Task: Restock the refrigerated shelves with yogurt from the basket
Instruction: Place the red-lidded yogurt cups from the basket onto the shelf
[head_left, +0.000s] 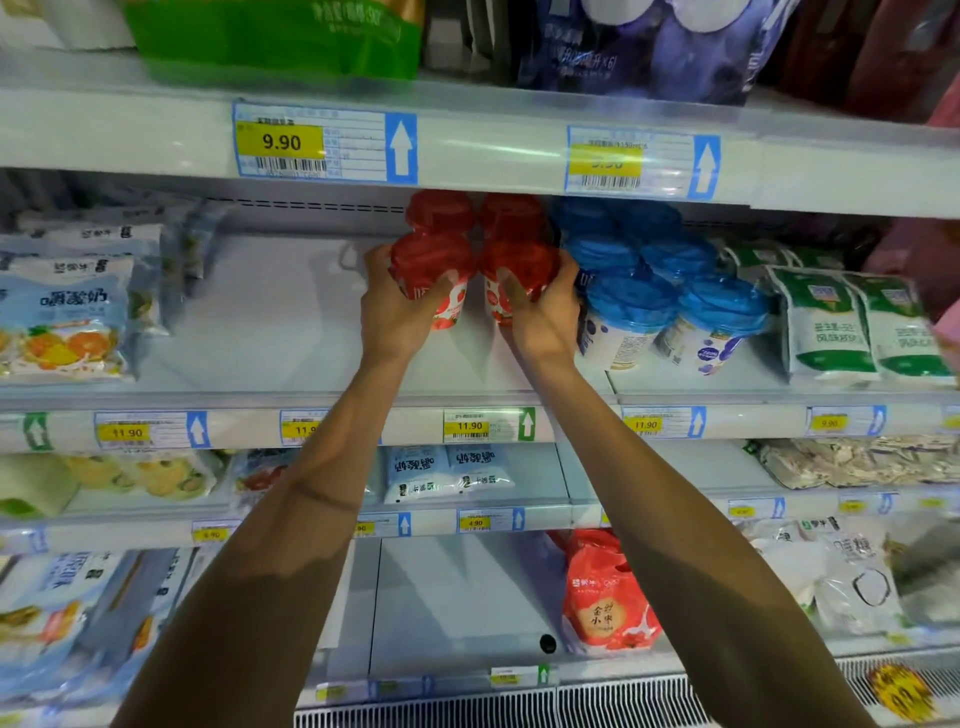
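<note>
Red cups (434, 260) gripped: left hand (397, 312), right hand (545, 312).

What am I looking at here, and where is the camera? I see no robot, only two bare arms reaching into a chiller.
There is no machine here: a person works with bare hands. The single picture comes from a camera worn on the person's head, looking forward and down. The left hand grips the left red-lidded cup, and the right hand grips the right red-lidded cup beside it, over the middle shelf. Two more red lids show behind them. To the right stand blue-lidded cups, then green-and-white pouches. To the left lie fruit-printed bags. Price tags run along the shelf edges. The basket is not in view.
</note>
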